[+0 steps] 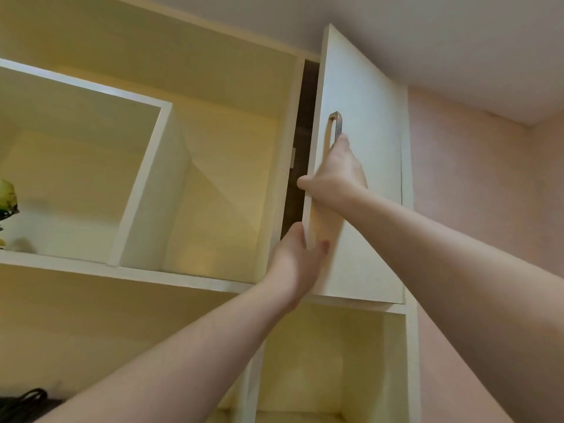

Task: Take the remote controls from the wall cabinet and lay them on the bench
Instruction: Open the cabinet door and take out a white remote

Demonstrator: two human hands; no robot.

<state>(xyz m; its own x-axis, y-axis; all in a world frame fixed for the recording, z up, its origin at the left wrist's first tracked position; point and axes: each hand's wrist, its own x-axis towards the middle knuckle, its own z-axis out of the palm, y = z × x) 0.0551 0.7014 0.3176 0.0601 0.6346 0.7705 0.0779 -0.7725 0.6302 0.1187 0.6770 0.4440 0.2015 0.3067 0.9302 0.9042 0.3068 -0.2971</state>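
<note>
The white wall cabinet door (363, 87) stands slightly ajar, with a dark gap (302, 148) along its left edge. My right hand (335, 172) is wrapped around the lower part of the metal handle (335, 123). My left hand (296, 257) grips the door's left edge lower down, thumb on the front and fingers behind. The inside of the cabinet is dark and no remote control is visible. The bench is out of view.
Open cream shelves (198, 178) fill the left, with a white divider (143, 184). A yellow-green object (7, 196) sits at the far left. A black cord (27, 401) lies at the bottom left. An open compartment (329, 361) is below the door. A pink wall (488, 193) is on the right.
</note>
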